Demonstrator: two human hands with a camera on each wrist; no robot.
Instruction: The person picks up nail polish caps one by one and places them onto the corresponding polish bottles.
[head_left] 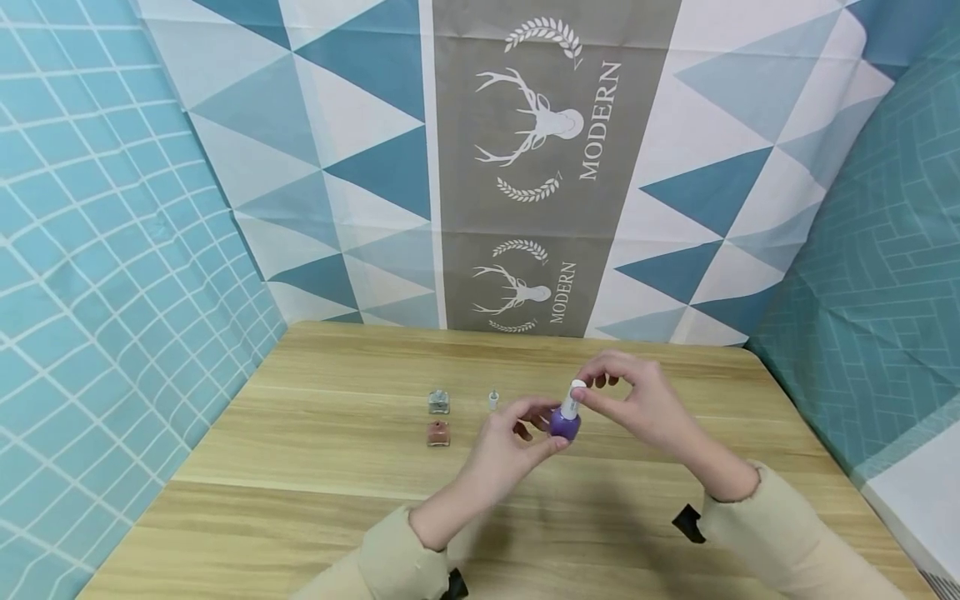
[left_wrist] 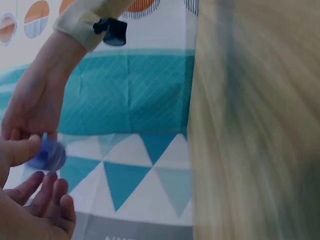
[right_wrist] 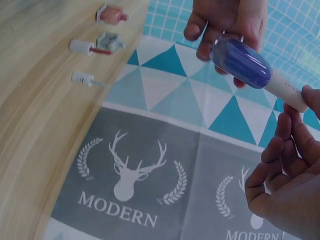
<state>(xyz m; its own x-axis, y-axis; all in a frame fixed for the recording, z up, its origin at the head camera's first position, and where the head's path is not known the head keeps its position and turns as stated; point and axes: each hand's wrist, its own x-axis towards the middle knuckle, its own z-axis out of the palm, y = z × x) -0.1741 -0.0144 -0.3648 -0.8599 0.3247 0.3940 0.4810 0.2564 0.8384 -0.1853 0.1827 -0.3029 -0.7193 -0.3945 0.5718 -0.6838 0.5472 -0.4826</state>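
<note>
Above the table, a purple nail polish bottle hangs between both hands, its white cap tilted up to the right. My left hand pinches the bottle's body between thumb and fingers. The cap is gripped by my right hand, thumb against fingers. The right wrist view shows the purple bottle joined to its white cap; in the left wrist view the bottle is blurred.
Left of the hands stand uncapped bottles, one silvery and one pinkish-brown. Two white brush caps are on the table, one with a reddish brush and one with a pale brush. A patterned cloth rises behind the wooden table.
</note>
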